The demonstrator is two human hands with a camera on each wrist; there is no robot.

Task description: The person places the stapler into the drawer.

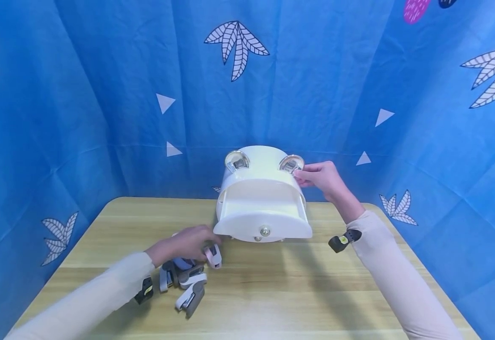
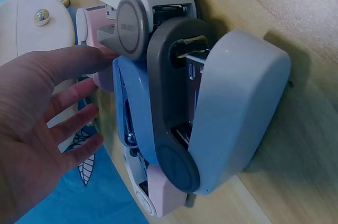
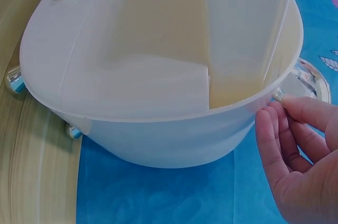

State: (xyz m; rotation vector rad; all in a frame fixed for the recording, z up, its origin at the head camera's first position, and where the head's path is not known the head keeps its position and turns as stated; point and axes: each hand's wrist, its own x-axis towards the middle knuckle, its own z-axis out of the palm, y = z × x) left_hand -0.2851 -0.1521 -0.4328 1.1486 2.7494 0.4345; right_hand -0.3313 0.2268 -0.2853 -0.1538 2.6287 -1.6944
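Note:
A white rounded drawer box (image 1: 264,163) stands at the back of the table, with its drawer (image 1: 261,221) pulled out. Two shiny round metallic pieces (image 1: 237,160) sit on top like ears. My right hand (image 1: 321,178) pinches the small shiny stem (image 3: 278,95) beside the right ear (image 3: 311,78). Left of the box, my left hand (image 1: 192,242) has its thumb against a pink-and-white stapler (image 1: 214,256), seemingly pinching it; the index finger is hidden. Nearby lie a blue stapler (image 2: 138,110), a grey-and-white stapler (image 2: 240,110) and several others, bunched together.
A light wooden table (image 1: 272,293) carries everything. Blue patterned cloth (image 1: 315,94) hangs behind it and along both sides. Round metallic knobs (image 1: 265,231) project from the drawer front, and small metallic feet (image 3: 74,131) from the box's underside.

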